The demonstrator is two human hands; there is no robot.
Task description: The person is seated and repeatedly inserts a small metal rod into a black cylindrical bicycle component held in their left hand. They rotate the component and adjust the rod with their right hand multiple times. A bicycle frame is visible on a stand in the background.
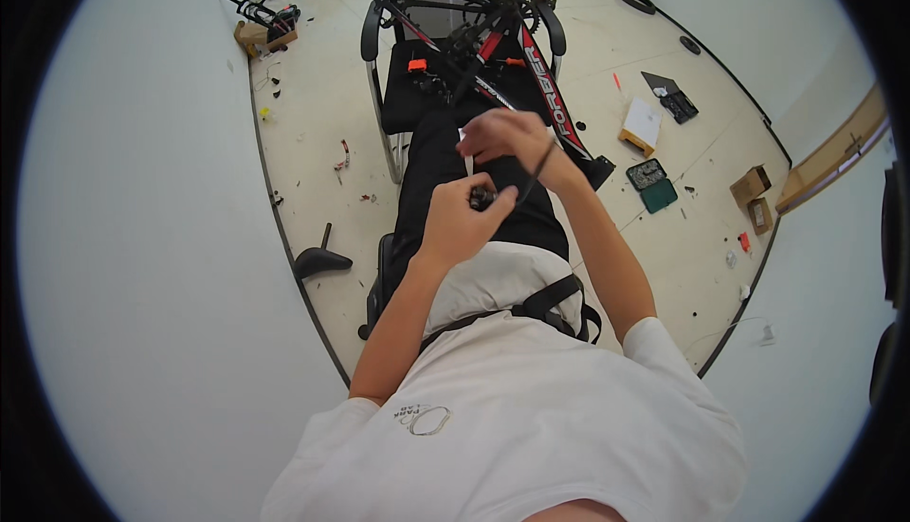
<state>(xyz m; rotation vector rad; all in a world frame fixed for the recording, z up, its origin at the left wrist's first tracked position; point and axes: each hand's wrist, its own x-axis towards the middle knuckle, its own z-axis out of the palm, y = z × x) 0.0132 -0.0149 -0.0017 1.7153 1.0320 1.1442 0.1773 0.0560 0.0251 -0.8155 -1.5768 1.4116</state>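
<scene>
Over my lap, my left hand (459, 222) is closed around a small dark cylindrical part (482, 199), most of which is hidden by the fingers. A thin black cable (538, 173) curves up from beside that hand toward my right wrist. My right hand (512, 136) is just beyond it, fingers bent and slightly blurred. Its fingertips meet the upper end of a narrow white strip (468, 165) that runs down to my left hand. Ahead, a black, red and white bicycle frame (555, 95) lies across a black office chair (398, 109).
An orange object (417, 66) sits on the chair seat. On the floor at left are a bicycle saddle (322, 262) and a cardboard box (254, 36) with parts. At right lie an opened green case (658, 195), a black tool case (679, 105) and small boxes (750, 184).
</scene>
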